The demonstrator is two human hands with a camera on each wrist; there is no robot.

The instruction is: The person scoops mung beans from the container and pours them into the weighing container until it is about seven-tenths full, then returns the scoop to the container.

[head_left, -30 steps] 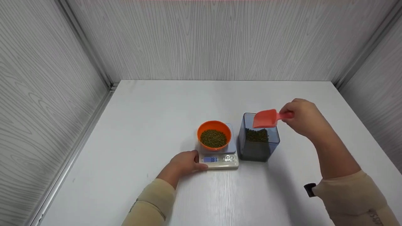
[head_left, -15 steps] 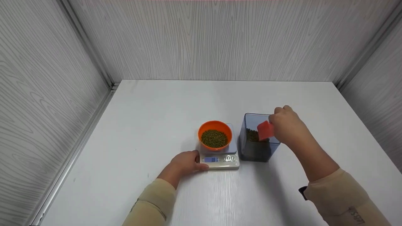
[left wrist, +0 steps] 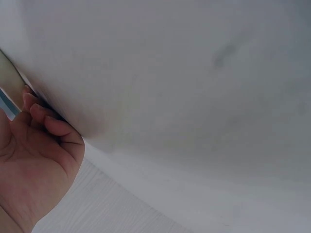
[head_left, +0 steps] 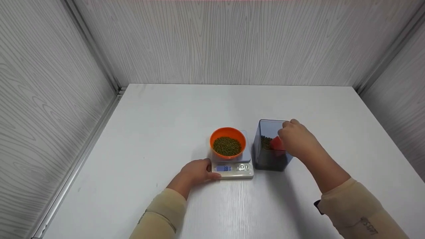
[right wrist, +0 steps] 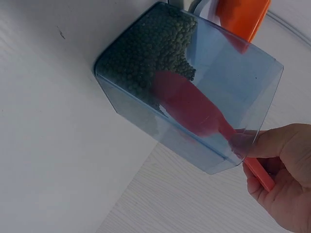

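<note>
My left hand (head_left: 196, 171) holds the left front corner of a white kitchen scale (head_left: 246, 174), its thumb along the front edge. On the scale's platform stands an orange bowl (head_left: 226, 132) with small green beans (head_left: 227, 146) in it; the display looks like 381. My right hand (head_left: 300, 141) grips the handle of a red scoop (right wrist: 189, 104) over a clear bluish container (head_left: 269, 162) just right of the scale. The right wrist view has the scoop's tip against the green beans (right wrist: 146, 53) inside. Part of the scoop is hidden by the hand in the head view.
The white table (head_left: 166, 122) bears everything. Grey wood-grain panels (head_left: 212, 43) enclose it at the back and both sides. The container's tall walls rise around the scoop, close beside the scale.
My right hand has moved left and down, taking the scoop from above the container's rim into it, tip down in the beans. My left hand, scale and bowl have stayed put.
</note>
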